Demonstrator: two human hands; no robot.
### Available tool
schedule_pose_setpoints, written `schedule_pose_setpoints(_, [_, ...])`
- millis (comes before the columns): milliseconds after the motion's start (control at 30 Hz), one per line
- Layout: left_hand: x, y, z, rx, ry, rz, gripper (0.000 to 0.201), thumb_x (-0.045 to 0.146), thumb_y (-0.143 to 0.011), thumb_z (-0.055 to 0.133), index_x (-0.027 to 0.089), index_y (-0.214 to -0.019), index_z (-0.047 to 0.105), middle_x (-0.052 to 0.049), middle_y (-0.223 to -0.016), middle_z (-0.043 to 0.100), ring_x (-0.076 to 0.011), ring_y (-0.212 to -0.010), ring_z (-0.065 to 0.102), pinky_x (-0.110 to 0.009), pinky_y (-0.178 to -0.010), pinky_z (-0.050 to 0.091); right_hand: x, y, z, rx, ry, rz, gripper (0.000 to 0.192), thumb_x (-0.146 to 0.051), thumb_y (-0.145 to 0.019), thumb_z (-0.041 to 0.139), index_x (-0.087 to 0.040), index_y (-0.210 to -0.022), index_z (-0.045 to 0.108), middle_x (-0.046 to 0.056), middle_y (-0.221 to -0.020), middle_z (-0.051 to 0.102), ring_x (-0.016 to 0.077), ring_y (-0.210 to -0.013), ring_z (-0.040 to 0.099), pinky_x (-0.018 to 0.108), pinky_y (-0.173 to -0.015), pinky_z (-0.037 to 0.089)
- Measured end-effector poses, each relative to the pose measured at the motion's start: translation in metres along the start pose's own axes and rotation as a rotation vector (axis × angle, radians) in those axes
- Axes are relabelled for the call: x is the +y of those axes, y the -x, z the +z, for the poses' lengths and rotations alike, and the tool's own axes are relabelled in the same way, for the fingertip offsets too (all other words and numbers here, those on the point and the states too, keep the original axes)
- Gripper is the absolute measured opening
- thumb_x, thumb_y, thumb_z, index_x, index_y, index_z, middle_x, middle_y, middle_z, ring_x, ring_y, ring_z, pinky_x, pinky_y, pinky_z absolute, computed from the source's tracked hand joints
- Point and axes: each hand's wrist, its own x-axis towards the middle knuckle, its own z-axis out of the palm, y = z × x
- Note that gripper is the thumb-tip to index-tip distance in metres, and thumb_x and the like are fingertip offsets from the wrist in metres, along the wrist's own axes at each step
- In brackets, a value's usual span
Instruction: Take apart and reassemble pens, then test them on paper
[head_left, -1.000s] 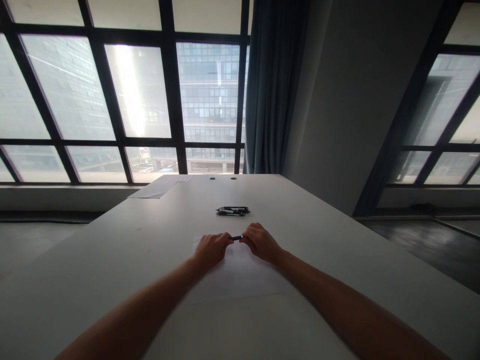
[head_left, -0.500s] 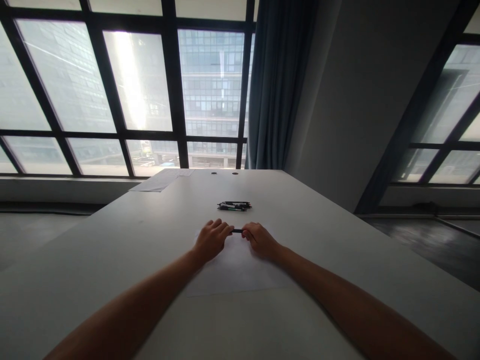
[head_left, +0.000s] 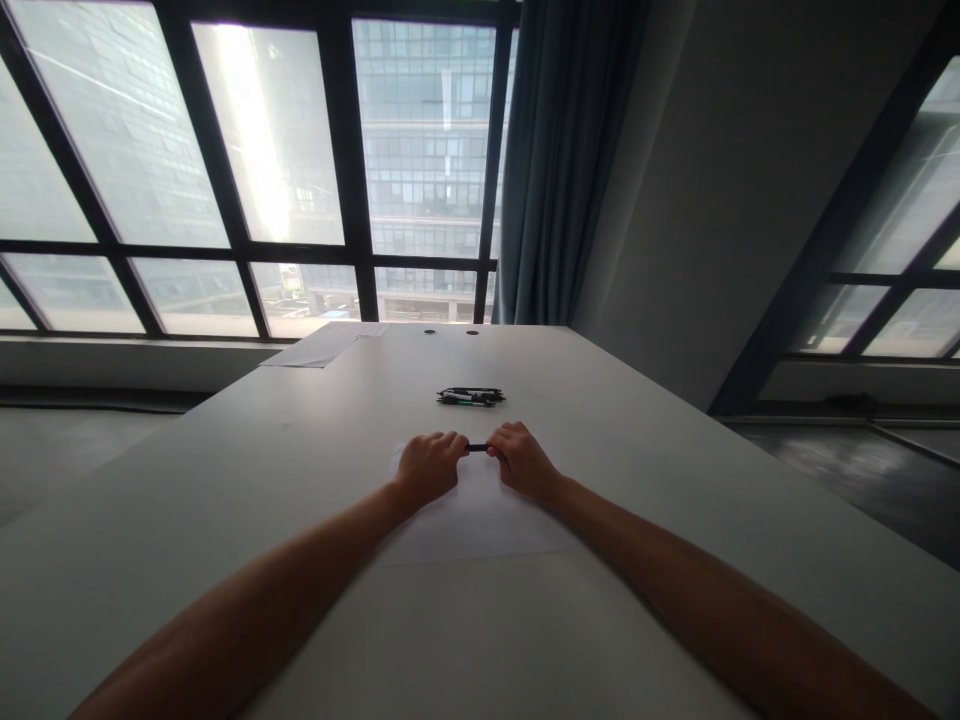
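Both of my arms stretch out over a long white table (head_left: 225, 480). My left hand (head_left: 429, 466) and my right hand (head_left: 520, 459) each grip one end of a dark pen (head_left: 476, 447), held level just above a white sheet of paper (head_left: 472, 525). Only a short middle piece of the pen shows between the fingers. A small pile of dark pens (head_left: 471, 396) lies on the table just beyond my hands.
Loose papers (head_left: 326, 344) lie at the table's far left corner, near two round cable holes (head_left: 450, 331). Large dark-framed windows (head_left: 300, 180) and a blue curtain (head_left: 562, 160) stand behind the table. Dark floor shows on the right.
The camera has tilted so the hands and table sit higher in the picture. Both hands stay closed on the pen's ends, with the left fingers curling in tighter.
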Motion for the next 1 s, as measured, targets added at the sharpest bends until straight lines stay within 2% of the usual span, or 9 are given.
schedule_pose_setpoints(100, [0.001, 0.000, -0.002, -0.019, 0.031, -0.047, 0.021, 0.021, -0.092, 0.042, 0.019, -0.097, 0.062, -0.006, -0.090, 0.070, -0.0204, -0.074, 0.064, -0.030, -0.064, 0.044, -0.001, -0.002, -0.005, -0.004, 0.106, -0.086, 0.026, -0.019, -0.095, 0.041, -0.017, -0.079, 0.061, 0.009, -0.076, 0.061, 0.0212, -0.078, 0.050, 0.036, -0.075, 0.034])
schedule_pose_setpoints(200, [0.000, -0.001, -0.002, 0.007, 0.059, -0.072, 0.022, 0.024, -0.094, 0.041, 0.020, -0.098, 0.062, -0.005, -0.089, 0.071, -0.0200, -0.075, 0.065, -0.030, -0.066, 0.044, -0.001, -0.003, -0.008, 0.027, 0.122, -0.105, 0.023, -0.024, -0.097, 0.041, -0.017, -0.088, 0.061, 0.009, -0.082, 0.063, 0.0213, -0.081, 0.051, 0.037, -0.077, 0.034])
schedule_pose_setpoints(333, [-0.006, 0.000, 0.004, 0.081, 0.124, -0.034, 0.025, 0.029, -0.098, 0.037, 0.020, -0.100, 0.060, -0.005, -0.092, 0.069, -0.0185, -0.086, 0.064, -0.027, -0.069, 0.045, -0.002, 0.000, -0.004, 0.075, 0.017, -0.007, 0.028, -0.039, -0.094, 0.051, -0.015, -0.105, 0.059, 0.010, -0.095, 0.065, 0.0220, -0.087, 0.056, 0.037, -0.080, 0.037])
schedule_pose_setpoints(400, [-0.009, 0.001, 0.008, 0.097, 0.155, -0.011, 0.024, 0.032, -0.098, 0.039, 0.020, -0.101, 0.060, -0.005, -0.093, 0.069, -0.0178, -0.088, 0.063, -0.026, -0.071, 0.046, -0.001, 0.003, -0.001, 0.042, -0.042, 0.071, 0.030, -0.040, -0.094, 0.051, -0.015, -0.109, 0.059, 0.010, -0.098, 0.066, 0.0216, -0.088, 0.058, 0.037, -0.081, 0.039])
schedule_pose_setpoints(533, [-0.013, 0.004, 0.011, 0.053, 0.174, 0.021, 0.022, 0.032, -0.097, 0.042, 0.021, -0.101, 0.061, -0.004, -0.094, 0.068, -0.0177, -0.088, 0.064, -0.026, -0.072, 0.047, 0.004, 0.007, 0.002, -0.074, -0.140, 0.142, 0.023, -0.030, -0.097, 0.045, -0.017, -0.102, 0.063, 0.008, -0.094, 0.067, 0.0188, -0.086, 0.059, 0.034, -0.078, 0.042])
schedule_pose_setpoints(667, [-0.010, 0.005, 0.010, 0.013, 0.178, 0.024, 0.022, 0.032, -0.096, 0.043, 0.021, -0.103, 0.061, -0.004, -0.095, 0.068, -0.0184, -0.086, 0.065, -0.028, -0.072, 0.048, 0.005, 0.007, 0.001, -0.093, -0.121, 0.122, 0.024, -0.023, -0.097, 0.041, -0.017, -0.093, 0.064, 0.006, -0.088, 0.066, 0.0178, -0.082, 0.057, 0.033, -0.078, 0.042])
schedule_pose_setpoints(767, [-0.008, 0.006, 0.010, 0.013, 0.193, 0.028, 0.024, 0.033, -0.096, 0.043, 0.021, -0.103, 0.062, -0.005, -0.095, 0.068, -0.0182, -0.084, 0.065, -0.028, -0.073, 0.048, 0.003, 0.006, 0.000, -0.074, -0.097, 0.098, 0.021, -0.018, -0.095, 0.044, -0.017, -0.089, 0.064, 0.006, -0.086, 0.064, 0.0177, -0.081, 0.056, 0.033, -0.078, 0.042])
schedule_pose_setpoints(1000, [-0.008, 0.006, 0.009, 0.043, 0.181, 0.020, 0.027, 0.037, -0.098, 0.040, 0.022, -0.105, 0.062, -0.003, -0.096, 0.069, -0.0174, -0.083, 0.065, -0.027, -0.070, 0.047, 0.004, 0.007, 0.000, 0.028, -0.131, 0.079, 0.012, -0.015, -0.089, 0.051, -0.018, -0.092, 0.061, 0.006, -0.089, 0.064, 0.0192, -0.083, 0.056, 0.034, -0.078, 0.043])
